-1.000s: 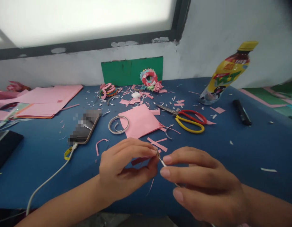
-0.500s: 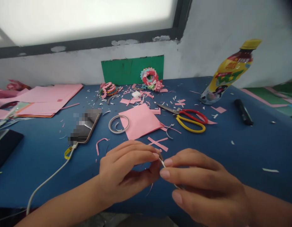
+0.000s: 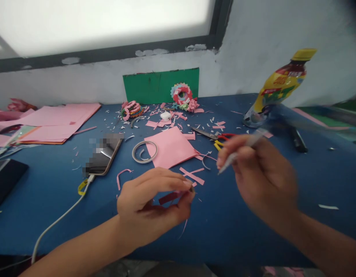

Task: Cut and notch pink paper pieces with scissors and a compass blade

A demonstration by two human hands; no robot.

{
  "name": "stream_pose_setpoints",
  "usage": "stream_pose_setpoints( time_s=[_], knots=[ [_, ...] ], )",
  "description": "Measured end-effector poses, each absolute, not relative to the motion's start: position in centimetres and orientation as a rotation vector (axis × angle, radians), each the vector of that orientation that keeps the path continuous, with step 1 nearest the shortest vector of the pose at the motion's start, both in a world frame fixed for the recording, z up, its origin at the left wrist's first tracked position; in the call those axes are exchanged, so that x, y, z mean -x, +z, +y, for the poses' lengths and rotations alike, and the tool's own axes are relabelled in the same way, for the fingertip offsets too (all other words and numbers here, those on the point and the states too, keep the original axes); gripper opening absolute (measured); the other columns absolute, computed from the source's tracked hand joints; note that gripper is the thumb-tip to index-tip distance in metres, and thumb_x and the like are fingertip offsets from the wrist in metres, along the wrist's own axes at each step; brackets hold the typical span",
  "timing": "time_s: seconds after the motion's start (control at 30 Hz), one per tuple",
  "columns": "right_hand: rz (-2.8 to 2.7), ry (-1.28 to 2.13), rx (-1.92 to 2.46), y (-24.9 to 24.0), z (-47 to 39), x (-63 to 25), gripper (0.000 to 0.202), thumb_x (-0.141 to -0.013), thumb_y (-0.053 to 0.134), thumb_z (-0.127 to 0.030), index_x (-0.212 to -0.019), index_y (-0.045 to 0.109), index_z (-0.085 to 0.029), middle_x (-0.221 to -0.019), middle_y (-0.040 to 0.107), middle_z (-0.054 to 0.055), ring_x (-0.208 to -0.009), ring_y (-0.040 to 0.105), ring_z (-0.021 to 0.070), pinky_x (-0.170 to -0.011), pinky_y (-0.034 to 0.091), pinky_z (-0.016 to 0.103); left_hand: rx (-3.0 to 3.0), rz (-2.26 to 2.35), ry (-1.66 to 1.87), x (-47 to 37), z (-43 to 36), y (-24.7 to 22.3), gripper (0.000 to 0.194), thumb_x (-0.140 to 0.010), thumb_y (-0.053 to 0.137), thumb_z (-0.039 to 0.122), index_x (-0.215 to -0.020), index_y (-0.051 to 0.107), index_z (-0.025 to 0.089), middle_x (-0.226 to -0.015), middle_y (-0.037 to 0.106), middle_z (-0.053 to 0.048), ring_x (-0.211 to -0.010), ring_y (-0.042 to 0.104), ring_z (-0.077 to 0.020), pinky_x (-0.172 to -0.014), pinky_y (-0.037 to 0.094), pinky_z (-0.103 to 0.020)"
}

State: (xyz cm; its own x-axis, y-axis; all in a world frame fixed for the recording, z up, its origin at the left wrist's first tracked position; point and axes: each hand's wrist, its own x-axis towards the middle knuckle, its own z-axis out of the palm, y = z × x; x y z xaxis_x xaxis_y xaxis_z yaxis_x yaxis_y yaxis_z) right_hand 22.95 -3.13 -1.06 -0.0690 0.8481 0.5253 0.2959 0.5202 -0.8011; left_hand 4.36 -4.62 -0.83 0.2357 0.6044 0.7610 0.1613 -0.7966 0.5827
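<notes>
My left hand point(image 3: 155, 207) is closed in a pinch over the near part of the table. At its fingertips is a small brownish edge point(image 3: 192, 189), too small to name, and a dark pink paper strip point(image 3: 168, 198) shows in the gap behind the fingers. To the right, my right hand point(image 3: 258, 173) is raised and closed on a whitish strip point(image 3: 228, 162), blurred by motion, whose pointed end sticks out toward the left. Behind that hand lie scissors point(image 3: 205, 133), their red and yellow handles mostly hidden. A folded pink paper point(image 3: 172, 146) lies beyond my left hand, overlapped by a tape roll point(image 3: 143, 161).
A phone point(image 3: 107, 154) on a white cable lies left, near pink sheets point(image 3: 77, 119). At the back are paper rings point(image 3: 182, 94) and many scraps, before a green board point(image 3: 155, 86). A yellow-labelled bottle point(image 3: 281, 82) and a black object point(image 3: 297, 138) stand right.
My right hand has pulled away from my left, up and to the right, with the whitish strip in it. My left hand has barely moved and keeps its pinch.
</notes>
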Motion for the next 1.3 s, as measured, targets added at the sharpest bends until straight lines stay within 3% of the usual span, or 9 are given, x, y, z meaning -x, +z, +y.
stream_pose_setpoints(
  time_s=[0.13,0.23,0.43,0.67,1.0,1.3],
  knots=[
    [-1.979,0.958,1.314,-1.3,0.3,-23.9,0.027,-0.090,0.035,-0.033,-0.076,0.052,-0.017,-0.058,0.053,-0.002,-0.050,0.048,0.0106,-0.051,0.040,0.025,-2.060,0.703,1.578,-4.3,-4.5,-1.2,0.031,-0.063,0.064,-0.006,-0.085,0.062,0.016,-0.075,0.066,-0.002,-0.068,0.062,-0.0126,-0.062,0.052,-0.024],
    [-2.285,0.941,1.463,-2.2,1.3,-24.2,0.035,-0.089,0.035,-0.029,-0.060,0.051,-0.016,-0.057,0.055,0.001,-0.054,0.050,0.0117,-0.055,0.037,0.026,-2.064,0.686,1.548,-4.3,-4.5,-1.2,0.033,-0.063,0.064,-0.006,-0.086,0.062,0.016,-0.076,0.066,-0.002,-0.069,0.062,-0.0126,-0.062,0.052,-0.024],
    [-2.366,0.610,1.376,-2.8,0.4,-23.6,0.016,-0.082,0.051,-0.024,-0.076,0.063,-0.016,-0.073,0.064,0.003,-0.065,0.055,0.0139,-0.059,0.038,0.026,-2.049,0.665,1.476,-4.3,-4.6,-1.2,0.035,-0.061,0.066,-0.006,-0.087,0.063,0.017,-0.076,0.067,-0.003,-0.068,0.063,-0.0135,-0.062,0.052,-0.024],
    [-2.176,0.627,0.556,0.6,-1.9,-24.2,0.001,-0.078,0.058,-0.015,-0.078,0.058,-0.016,-0.068,0.063,-0.001,-0.062,0.057,0.0071,-0.060,0.045,0.017,-1.746,0.712,1.236,-4.6,-4.5,-1.3,0.028,-0.063,0.068,0.000,-0.082,0.065,0.020,-0.072,0.068,0.000,-0.062,0.062,-0.0121,-0.060,0.053,-0.022],
    [-2.349,0.676,0.466,0.4,-2.4,-24.6,0.011,-0.081,0.051,-0.010,-0.086,0.058,-0.017,-0.076,0.062,0.001,-0.066,0.056,0.0062,-0.060,0.044,0.014,-1.488,0.720,1.019,-4.6,-4.5,-0.8,0.025,-0.060,0.069,0.000,-0.071,0.057,0.018,-0.068,0.066,0.002,-0.063,0.061,-0.0104,-0.061,0.052,-0.019],
    [-2.425,0.791,0.475,1.0,-2.5,-24.8,0.013,-0.087,0.045,-0.016,-0.090,0.058,-0.018,-0.078,0.060,0.002,-0.066,0.054,0.0067,-0.061,0.043,0.015,-1.398,0.617,0.906,-4.6,-4.1,-0.5,0.027,-0.060,0.066,-0.004,-0.065,0.051,0.018,-0.064,0.066,0.000,-0.058,0.061,-0.0124,-0.055,0.052,-0.022]
  ],
)
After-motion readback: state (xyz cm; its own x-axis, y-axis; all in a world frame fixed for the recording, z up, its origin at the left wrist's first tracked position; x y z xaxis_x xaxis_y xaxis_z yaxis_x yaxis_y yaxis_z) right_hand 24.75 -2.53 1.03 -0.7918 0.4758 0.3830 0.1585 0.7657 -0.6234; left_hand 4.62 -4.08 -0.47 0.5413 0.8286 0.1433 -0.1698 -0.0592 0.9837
